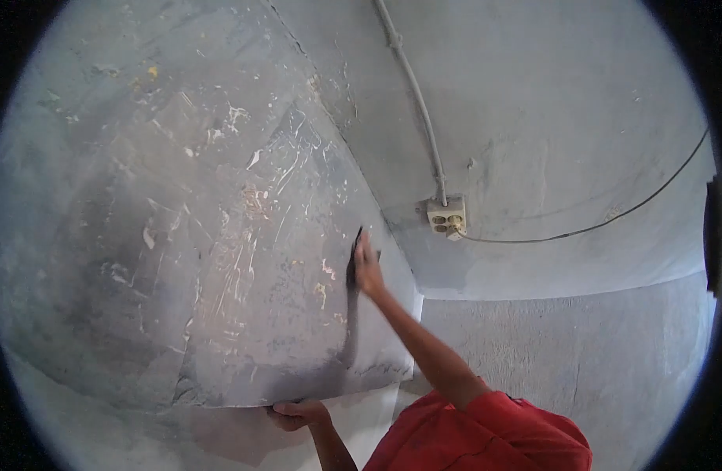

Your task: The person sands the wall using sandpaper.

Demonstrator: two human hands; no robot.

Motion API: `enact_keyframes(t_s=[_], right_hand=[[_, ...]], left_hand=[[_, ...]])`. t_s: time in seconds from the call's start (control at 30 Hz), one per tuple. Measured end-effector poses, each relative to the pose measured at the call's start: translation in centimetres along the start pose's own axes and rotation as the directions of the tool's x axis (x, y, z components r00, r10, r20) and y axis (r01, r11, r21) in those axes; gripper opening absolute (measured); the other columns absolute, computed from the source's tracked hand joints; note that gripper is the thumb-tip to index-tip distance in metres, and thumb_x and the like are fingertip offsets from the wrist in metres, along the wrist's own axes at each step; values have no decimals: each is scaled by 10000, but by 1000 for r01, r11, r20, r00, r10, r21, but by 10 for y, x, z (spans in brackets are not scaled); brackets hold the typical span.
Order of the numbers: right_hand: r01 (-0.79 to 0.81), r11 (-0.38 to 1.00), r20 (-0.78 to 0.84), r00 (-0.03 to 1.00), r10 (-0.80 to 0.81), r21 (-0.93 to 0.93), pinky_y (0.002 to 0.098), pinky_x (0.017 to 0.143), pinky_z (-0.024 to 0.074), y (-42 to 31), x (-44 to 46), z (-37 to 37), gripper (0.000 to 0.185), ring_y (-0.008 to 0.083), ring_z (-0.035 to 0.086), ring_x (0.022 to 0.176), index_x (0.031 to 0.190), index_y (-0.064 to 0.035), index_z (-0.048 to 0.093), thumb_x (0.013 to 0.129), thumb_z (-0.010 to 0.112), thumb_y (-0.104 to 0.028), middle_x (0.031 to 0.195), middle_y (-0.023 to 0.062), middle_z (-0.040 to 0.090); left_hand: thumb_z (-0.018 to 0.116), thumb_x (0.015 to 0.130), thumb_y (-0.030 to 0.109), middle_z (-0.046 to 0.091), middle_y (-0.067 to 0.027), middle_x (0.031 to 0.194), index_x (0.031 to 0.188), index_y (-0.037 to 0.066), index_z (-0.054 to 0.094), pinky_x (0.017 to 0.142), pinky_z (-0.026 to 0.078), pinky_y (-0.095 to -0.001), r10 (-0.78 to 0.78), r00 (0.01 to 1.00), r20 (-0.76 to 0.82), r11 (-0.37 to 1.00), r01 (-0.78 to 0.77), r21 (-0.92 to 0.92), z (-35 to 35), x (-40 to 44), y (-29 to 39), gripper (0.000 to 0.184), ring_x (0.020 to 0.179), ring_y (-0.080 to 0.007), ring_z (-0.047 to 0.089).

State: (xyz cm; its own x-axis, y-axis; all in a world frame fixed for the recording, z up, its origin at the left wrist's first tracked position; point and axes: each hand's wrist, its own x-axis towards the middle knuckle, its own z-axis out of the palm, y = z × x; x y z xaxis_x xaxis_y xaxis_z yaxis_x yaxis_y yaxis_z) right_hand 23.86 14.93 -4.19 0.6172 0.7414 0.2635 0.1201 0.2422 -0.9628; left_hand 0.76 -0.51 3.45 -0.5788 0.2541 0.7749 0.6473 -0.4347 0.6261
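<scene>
My right hand (367, 263) is raised against a large worn grey wall surface (282, 314). Its fingers are stretched and pressed to a dark flat piece (359, 232), which shows at the hand's sides; its exact kind is unclear, and a dark shadow runs down below. Lower down, my left hand (299, 414) touches the bottom edge of the same surface, fingers curled and closed on that edge. White, yellow and reddish paint flecks and scratches cover the surface. Both arms come out of a red shirt (486, 432).
Right of the worn surface is a plain grey wall (549, 102). A socket box (445, 214) hangs there, with a conduit pipe (416, 94) above it and a plug with a thin cable (565, 235) running right. A dark object (714, 235) stands at the right edge.
</scene>
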Motion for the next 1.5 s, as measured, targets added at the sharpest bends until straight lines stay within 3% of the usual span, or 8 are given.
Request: enact_keyframes(t_s=[0.37,0.43,0.67,1.03,1.13,1.27,1.37,1.5], right_hand=[[82,989,137,989,-65,-127,309,1100,83,-29,-68,-11,516,265,122,1367,1405,-3,140,972,290,-241,1476,146,142],[-3,998,97,995,9,-63,307,1099,85,-18,-39,-11,521,257,156,1360,1408,-24,147,974,299,-268,1470,145,167],[50,992,-6,999,-51,-116,351,1084,169,-2,59,-24,510,319,255,1318,1382,6,222,973,305,-286,1422,198,264],[5,998,52,999,-1,-70,344,1042,256,16,70,-33,542,356,330,1270,1390,-5,192,968,302,-328,1387,227,311],[-144,986,50,988,149,-84,337,1061,221,1,44,-30,557,338,291,1297,1395,-11,183,967,292,-351,1408,215,279],[-14,993,128,991,29,-117,324,1080,178,-15,-21,-28,574,322,237,1324,1404,-23,158,965,282,-371,1432,197,234],[-90,989,113,988,104,-120,320,1083,171,0,5,-29,573,317,228,1329,1406,-23,153,966,272,-371,1438,189,227],[-109,988,6,994,111,-106,325,1029,277,25,63,-31,535,355,319,1274,1408,-102,210,964,280,-393,1399,175,315]], left_hand=[[342,906,391,553,-133,799,809,-38,515,554,439,-358,-113,992,-47,990,109,-85,-20,-6,-38,473,681,-226,540],[533,881,356,565,-184,1011,1196,-1,406,650,489,-459,508,839,196,800,-544,253,-57,-8,-119,492,816,-356,586],[593,854,338,553,-188,1071,1309,38,307,707,507,-449,587,762,275,594,-635,493,-48,-5,-78,615,922,-363,584],[700,754,410,454,-10,605,671,114,449,432,317,-295,748,650,135,528,-706,472,-13,18,-27,397,474,-173,400],[693,760,411,459,-12,613,677,111,454,436,317,-299,7,999,-46,718,27,695,-5,3,10,393,475,-179,392],[684,764,419,465,-13,623,679,108,463,438,329,-312,610,779,141,659,-599,455,-5,16,-4,391,478,-189,394],[673,777,408,474,-22,631,686,95,473,446,346,-317,-93,993,-78,823,121,555,-2,11,13,382,490,-193,412],[639,818,367,495,-45,660,746,72,508,459,369,-311,733,662,157,529,-700,480,-9,23,-23,331,509,-195,440]])
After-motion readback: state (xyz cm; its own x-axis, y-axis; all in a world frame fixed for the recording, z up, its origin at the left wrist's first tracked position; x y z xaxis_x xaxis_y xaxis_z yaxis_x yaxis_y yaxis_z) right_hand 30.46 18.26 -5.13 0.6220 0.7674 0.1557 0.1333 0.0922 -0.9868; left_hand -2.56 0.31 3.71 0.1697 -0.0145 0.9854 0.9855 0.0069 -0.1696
